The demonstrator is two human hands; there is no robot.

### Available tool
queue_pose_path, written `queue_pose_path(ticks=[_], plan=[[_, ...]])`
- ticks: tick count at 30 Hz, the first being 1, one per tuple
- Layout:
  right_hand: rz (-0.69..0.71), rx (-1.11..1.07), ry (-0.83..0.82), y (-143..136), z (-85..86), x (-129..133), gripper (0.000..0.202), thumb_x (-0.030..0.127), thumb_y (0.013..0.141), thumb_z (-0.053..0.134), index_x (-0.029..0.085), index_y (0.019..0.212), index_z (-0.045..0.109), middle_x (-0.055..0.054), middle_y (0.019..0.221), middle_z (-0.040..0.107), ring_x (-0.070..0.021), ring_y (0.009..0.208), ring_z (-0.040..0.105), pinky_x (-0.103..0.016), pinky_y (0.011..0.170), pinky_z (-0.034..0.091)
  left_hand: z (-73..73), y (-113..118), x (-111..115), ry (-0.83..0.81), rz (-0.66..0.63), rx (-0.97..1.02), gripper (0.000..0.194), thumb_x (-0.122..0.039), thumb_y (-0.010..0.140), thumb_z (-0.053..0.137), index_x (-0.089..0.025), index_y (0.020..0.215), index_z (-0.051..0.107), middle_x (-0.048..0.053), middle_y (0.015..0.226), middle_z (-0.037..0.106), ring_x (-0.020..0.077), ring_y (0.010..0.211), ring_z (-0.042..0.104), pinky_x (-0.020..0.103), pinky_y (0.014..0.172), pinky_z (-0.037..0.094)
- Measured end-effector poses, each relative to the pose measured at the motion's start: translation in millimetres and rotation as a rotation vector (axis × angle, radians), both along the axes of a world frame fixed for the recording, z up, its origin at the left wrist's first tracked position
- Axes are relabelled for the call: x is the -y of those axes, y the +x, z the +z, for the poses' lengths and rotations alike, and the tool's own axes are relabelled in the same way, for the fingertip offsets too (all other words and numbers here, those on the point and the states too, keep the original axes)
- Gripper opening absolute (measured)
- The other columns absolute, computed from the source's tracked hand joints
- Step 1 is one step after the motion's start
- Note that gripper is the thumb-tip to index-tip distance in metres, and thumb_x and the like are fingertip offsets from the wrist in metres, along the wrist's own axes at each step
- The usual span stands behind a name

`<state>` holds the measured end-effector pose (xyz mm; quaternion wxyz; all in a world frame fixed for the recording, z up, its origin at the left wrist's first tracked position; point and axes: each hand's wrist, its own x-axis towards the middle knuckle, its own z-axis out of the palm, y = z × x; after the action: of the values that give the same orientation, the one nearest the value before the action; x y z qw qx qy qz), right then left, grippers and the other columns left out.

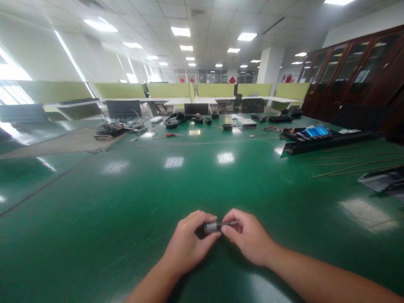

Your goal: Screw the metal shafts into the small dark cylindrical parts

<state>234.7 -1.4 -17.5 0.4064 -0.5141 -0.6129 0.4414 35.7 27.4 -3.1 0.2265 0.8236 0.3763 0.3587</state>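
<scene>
Low in the middle of the view, a small grey metal cylinder (pixel 210 227) lies between the thumb and fingers of my left hand (pixel 190 240). From its right end a thin dark rod (pixel 232 222) reaches sideways, with what look like ridges along it. My right hand (pixel 248 235) pinches this rod between thumb and fingertips, close to the cylinder's end. Both hands are just above the green tabletop (pixel 158 198), their fingertips nearly meeting. The exact kind of the part is too small and blurred to tell, and the fingers cover some of it.
An orange-handled screwdriver (pixel 172 135) lies farther back, near small black boxes and a white box (pixel 246 123). Back left is a pile of electronic parts (pixel 120 127). To the right are a long black channel (pixel 318 141), a blue pack (pixel 317 131) and thin rods (pixel 350 163).
</scene>
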Motion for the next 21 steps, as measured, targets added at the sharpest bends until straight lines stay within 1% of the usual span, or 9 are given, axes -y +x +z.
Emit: queue_pose_path(ticks=[6, 21], plan=[[-0.003, 0.006, -0.008, -0.2, 0.3, 0.3, 0.004, 0.022, 0.086, 0.063, 0.018, 0.087, 0.063, 0.001, 0.075, 0.065, -0.0136, 0.066, 0.059, -0.023, 0.062, 0.044, 2.8, 0.6, 2.1, 0.009, -0.005, 0.000, 0.014, -0.020, 0.081, 0.071, -0.022, 0.096, 0.069, 0.002, 0.091, 0.071, 0.0181, 0.083, 0.066, 0.028, 0.075, 0.051], [-0.009, 0.027, 0.005, 0.8, -1.6, -0.7, 0.006, 0.023, 0.086, 0.063, 0.017, 0.088, 0.064, 0.001, 0.072, 0.063, -0.0137, 0.064, 0.057, -0.023, 0.059, 0.042, 2.7, -0.3, 1.0, 0.014, 0.005, 0.008, 0.014, -0.024, 0.081, 0.072, -0.022, 0.095, 0.069, 0.004, 0.090, 0.071, 0.0189, 0.082, 0.067, 0.028, 0.073, 0.051]])
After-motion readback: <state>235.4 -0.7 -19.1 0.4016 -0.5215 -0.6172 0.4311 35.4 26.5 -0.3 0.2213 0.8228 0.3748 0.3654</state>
